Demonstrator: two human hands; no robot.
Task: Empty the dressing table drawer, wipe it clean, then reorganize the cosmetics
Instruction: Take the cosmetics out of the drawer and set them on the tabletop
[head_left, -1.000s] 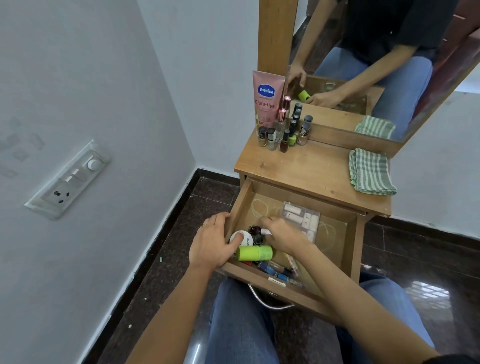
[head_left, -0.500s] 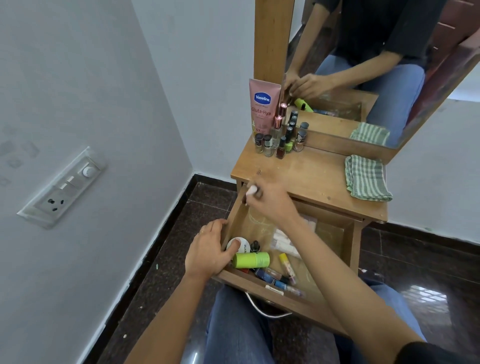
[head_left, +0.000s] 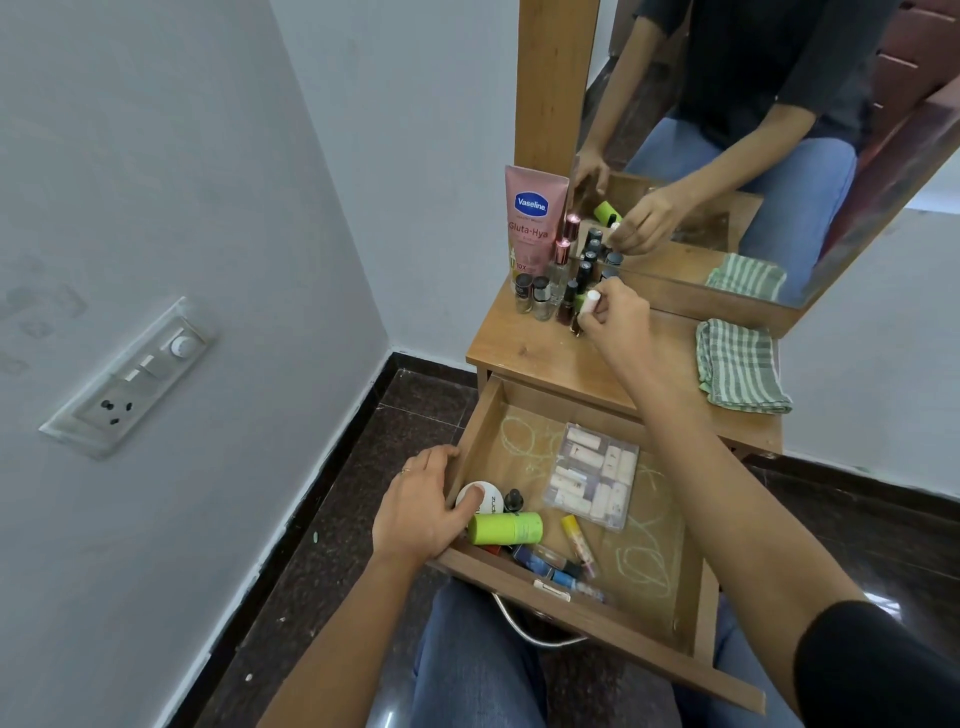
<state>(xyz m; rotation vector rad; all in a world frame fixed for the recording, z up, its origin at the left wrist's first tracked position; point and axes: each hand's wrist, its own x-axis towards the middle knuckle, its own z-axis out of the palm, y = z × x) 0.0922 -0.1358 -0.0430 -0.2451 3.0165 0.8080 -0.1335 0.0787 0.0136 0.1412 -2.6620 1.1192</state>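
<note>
My right hand (head_left: 618, 319) pinches a small white-capped tube (head_left: 592, 300) just beside the nail polish bottles (head_left: 540, 299) on the tabletop (head_left: 524, 353); my left hand (head_left: 421, 512) grips the open drawer (head_left: 478, 415) at its left front corner, thumb on the white compact (head_left: 475, 493), green tube (head_left: 505, 528) alongside

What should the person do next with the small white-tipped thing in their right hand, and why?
Probably set it down beside the little bottles on the tabletop and let go. The right hand pinches the white-tipped item right at that cluster, and the drawer holds a green tube and a clear case yet to come out.
</note>
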